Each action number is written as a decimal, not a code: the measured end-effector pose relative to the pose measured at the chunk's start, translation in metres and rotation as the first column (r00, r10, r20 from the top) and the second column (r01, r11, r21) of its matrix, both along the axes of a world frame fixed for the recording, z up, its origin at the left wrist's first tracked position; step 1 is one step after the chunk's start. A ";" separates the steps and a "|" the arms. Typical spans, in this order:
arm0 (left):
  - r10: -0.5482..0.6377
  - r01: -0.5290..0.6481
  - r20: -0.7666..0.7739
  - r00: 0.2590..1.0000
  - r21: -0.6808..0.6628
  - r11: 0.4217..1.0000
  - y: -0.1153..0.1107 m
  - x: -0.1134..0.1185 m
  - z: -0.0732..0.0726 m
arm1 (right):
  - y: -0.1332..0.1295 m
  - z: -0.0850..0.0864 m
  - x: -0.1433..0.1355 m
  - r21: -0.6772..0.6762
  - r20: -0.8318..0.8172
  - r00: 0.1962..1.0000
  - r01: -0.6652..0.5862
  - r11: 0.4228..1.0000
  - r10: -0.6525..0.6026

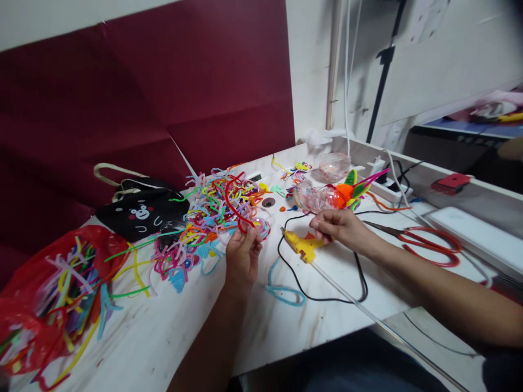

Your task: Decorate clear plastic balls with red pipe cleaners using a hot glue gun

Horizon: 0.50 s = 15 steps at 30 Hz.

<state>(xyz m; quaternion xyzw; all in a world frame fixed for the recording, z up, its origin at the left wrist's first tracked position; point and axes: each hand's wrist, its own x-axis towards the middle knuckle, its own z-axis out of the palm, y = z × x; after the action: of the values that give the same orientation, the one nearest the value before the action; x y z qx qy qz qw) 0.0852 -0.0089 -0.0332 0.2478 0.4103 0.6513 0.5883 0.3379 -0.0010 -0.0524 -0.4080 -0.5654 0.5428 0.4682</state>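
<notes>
My left hand (243, 256) pinches the lower end of a red pipe cleaner (229, 201), which bends upward in front of a colourful pile. My right hand (337, 226) has its fingers drawn together just above a yellow hot glue gun (302, 245); whatever sits between them is too small to make out. The glue gun lies on the table with a long clear glue stick (351, 299) sticking out of its back. A loop of light blue pipe cleaner (286, 296) rests on the tabletop between my forearms.
Bent pipe cleaners (212, 201) are heaped beside a black bag (143, 212). A red plastic bag (106, 245) holds more strips. Red-handled scissors (433, 245), clear plastic balls (333, 166), a power strip (388, 190) and a black cord (327, 299) lie to the right.
</notes>
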 end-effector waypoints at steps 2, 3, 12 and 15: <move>-0.004 0.004 0.017 1.000 -0.003 1.000 0.001 -0.001 -0.004 | -0.004 -0.007 0.006 0.090 0.197 0.980 0.001 0.996 -0.019; -0.003 0.003 0.025 1.000 -0.005 1.000 0.001 -0.002 -0.006 | -0.005 -0.010 0.009 0.139 0.286 0.957 0.007 0.990 -0.047; -0.014 0.016 0.039 0.999 -0.049 0.999 0.001 -0.009 -0.008 | 0.006 -0.008 0.010 0.337 0.474 0.850 0.068 0.939 -0.231; -0.036 0.037 0.033 0.999 -0.041 0.998 0.000 -0.010 -0.009 | 0.016 -0.011 0.007 0.299 0.442 0.879 0.042 0.953 -0.177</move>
<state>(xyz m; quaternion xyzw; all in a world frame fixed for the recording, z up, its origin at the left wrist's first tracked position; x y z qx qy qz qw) 0.0755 -0.0089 -0.0427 0.2325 0.4098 0.6357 0.6115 0.3451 0.0150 -0.0633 -0.4869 -0.7077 0.3163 0.4026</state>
